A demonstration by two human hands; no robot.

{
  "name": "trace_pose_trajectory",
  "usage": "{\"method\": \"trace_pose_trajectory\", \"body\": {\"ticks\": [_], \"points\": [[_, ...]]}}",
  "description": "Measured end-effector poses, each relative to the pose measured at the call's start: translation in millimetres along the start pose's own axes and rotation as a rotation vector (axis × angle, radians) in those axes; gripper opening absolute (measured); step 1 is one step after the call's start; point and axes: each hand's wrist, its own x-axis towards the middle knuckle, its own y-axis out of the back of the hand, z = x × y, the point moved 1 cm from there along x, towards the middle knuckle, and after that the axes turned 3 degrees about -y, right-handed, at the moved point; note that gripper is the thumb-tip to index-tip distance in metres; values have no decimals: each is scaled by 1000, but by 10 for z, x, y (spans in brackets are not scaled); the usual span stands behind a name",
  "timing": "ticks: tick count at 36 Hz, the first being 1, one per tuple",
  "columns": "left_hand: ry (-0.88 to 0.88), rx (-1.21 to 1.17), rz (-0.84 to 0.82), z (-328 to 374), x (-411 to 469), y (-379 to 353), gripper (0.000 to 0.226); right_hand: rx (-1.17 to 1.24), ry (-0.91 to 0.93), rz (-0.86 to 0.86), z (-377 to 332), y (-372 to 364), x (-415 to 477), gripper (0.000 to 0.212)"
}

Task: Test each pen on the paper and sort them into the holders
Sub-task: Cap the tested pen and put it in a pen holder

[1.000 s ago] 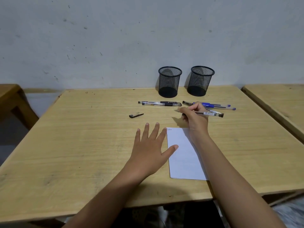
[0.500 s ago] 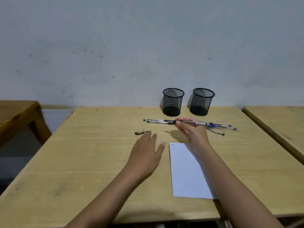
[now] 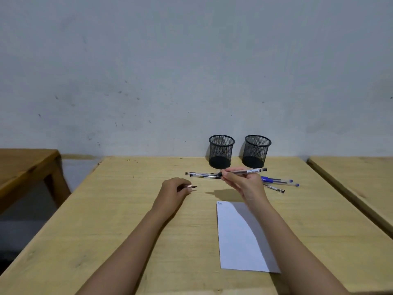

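My right hand [image 3: 244, 184] holds a clear black-ink pen [image 3: 246, 171] level above the table, tip to the left, in front of the two black mesh holders [image 3: 221, 151] [image 3: 257, 150]. My left hand [image 3: 173, 193] is closed on the black pen cap [image 3: 192, 187] on the table. Two more black pens [image 3: 200, 174] lie left of the held pen. Blue pens [image 3: 278, 181] and another pen [image 3: 274, 188] lie to the right. The white paper [image 3: 238, 237] bears a small scribble at its top left corner.
The holders stand at the back of the wooden table [image 3: 127, 220], against a grey wall. Another wooden table [image 3: 25, 167] is at the left and a third table [image 3: 357, 184] at the right, each across a narrow gap.
My right hand lifted the pen from the paper's top edge and turned it level. My left hand left the table beside the paper, slid forward and closed on the cap. The camera tilted up.
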Motion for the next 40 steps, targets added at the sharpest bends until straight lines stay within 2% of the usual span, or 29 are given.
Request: {"method": "trace_pose_trajectory", "body": {"ticks": [3, 7, 13, 26, 37, 40], "points": [[-3, -220, 29, 113, -52, 8, 16, -85, 10, -54, 12, -26, -53, 14], [-22, -415, 19, 303, -113, 39, 20, -63, 17, -61, 6, -26, -92, 12], [-108, -412, -29, 446, -148, 140, 19, -52, 45, -102, -77, -34, -189, 10], [-40, -773, -27, 745, -358, 258, 11, -94, 195, -157, -288, -132, -481, 16], [-59, -785, -58, 888, -95, 259, 13, -110, 262, -198, -408, -68, -239, 11], [-61, -779, -83, 932, -13, 242, 12, -105, 246, -202, -398, -6, -149, 23]]}}
